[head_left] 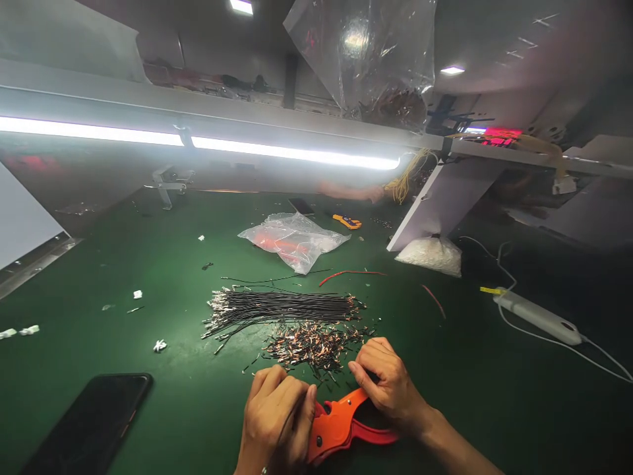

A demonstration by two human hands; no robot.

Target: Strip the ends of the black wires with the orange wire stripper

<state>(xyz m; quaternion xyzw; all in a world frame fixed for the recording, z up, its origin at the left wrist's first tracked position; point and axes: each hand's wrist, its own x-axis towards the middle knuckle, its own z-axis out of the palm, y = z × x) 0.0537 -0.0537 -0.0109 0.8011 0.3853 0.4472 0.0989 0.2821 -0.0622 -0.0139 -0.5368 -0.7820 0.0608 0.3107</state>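
Low in the head view lies an orange and red handheld cutter point(339, 422), its handles spread apart. My right hand point(388, 379) is closed with curled fingers at the upper orange handle; the red lower handle extends below it, clear of the fingers. On the other side, my left hand point(274, 412) is closed beside the cutter's jaws. A thin black wire point(285, 427) runs from its fingers down across the hand. Just beyond both hands is a heap of short black and copper wire scraps point(314, 346). Behind that lies a bundle of black wires point(287, 305) with metal terminals at the left ends.
A phone point(89, 422) lies at front left. Farther back are a clear plastic bag point(297, 241) with red contents, a yellow-orange tool point(347, 221) and a bag of white pieces point(430, 256). A power strip point(539, 316) with cords lies right. A lit tube point(297, 152) spans above.
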